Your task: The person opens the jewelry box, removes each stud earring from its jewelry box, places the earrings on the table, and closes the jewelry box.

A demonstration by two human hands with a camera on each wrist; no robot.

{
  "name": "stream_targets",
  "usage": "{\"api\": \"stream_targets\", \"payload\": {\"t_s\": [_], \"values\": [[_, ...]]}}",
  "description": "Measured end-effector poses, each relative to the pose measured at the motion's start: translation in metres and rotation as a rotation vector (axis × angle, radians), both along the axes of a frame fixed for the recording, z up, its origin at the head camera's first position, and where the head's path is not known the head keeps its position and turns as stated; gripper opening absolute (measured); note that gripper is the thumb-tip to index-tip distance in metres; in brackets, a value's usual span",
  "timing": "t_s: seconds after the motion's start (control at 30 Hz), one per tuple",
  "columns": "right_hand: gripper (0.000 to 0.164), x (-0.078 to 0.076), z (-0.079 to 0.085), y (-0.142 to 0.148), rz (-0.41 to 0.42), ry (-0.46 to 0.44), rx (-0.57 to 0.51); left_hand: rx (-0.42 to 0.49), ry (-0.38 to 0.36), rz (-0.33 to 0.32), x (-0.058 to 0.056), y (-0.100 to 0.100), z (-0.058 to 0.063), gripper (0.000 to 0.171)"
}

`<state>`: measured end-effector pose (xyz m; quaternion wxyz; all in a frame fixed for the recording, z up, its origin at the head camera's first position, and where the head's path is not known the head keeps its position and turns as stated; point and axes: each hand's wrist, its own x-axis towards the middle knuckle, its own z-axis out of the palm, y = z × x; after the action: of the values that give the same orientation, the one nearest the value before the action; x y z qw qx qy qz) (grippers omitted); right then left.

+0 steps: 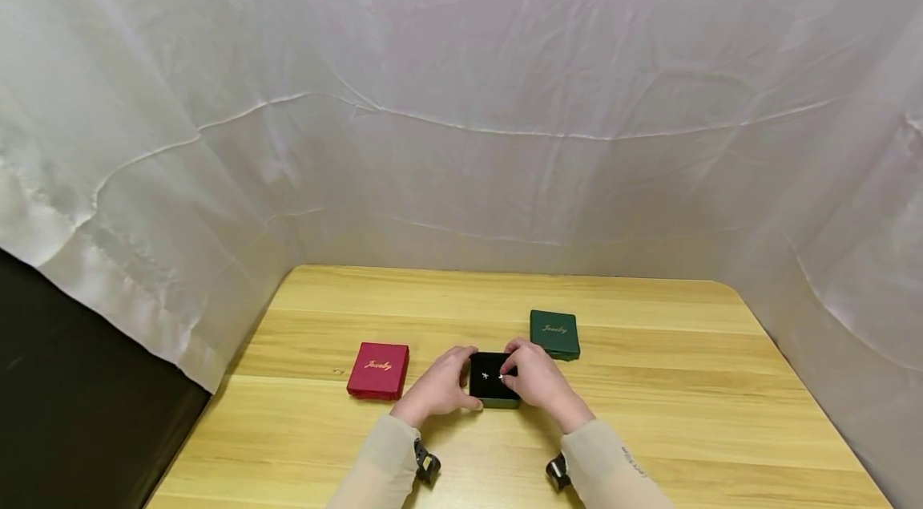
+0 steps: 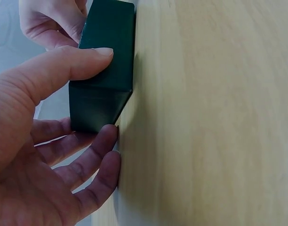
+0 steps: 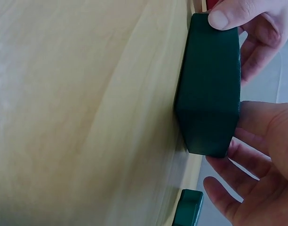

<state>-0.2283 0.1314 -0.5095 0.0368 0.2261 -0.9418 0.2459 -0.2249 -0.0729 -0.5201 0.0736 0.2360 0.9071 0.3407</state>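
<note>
An open green jewelry box (image 1: 493,403) with a black padded insert lies on the table between the two hands. My left hand (image 1: 438,387) grips its left side, thumb on the front wall and fingers round the side, as the left wrist view shows. On the insert sits a small silver stud earring (image 1: 485,375), star-like in shape. Just right of it, my right hand (image 1: 537,377) pinches a second small silver earring (image 1: 501,377) at the insert with thumb and index finger. Its other fingers (image 3: 247,160) reach along the box's right side.
A closed red box (image 1: 378,370) with gold lettering stands left of the left hand. Behind the right hand lies a green lid (image 1: 554,333) with the same gold lettering. Pale cloth (image 1: 505,172) hangs round the wooden table (image 1: 685,413).
</note>
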Motion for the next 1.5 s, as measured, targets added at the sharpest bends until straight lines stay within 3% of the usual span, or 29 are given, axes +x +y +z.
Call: {"api": "stream_targets", "payload": {"t_s": [0.87,1.5], "values": [[0.022,-0.0075,-0.0014,0.0064,0.048,-0.057,-0.055,-0.024,-0.003,0.002,-0.0004,-0.0002,-0.0006,0.088],[0.021,-0.0045,0.0031,0.01,0.047,-0.143,-0.09,-0.027,-0.014,0.008,0.0017,0.0008,0.0024,0.088]]}}
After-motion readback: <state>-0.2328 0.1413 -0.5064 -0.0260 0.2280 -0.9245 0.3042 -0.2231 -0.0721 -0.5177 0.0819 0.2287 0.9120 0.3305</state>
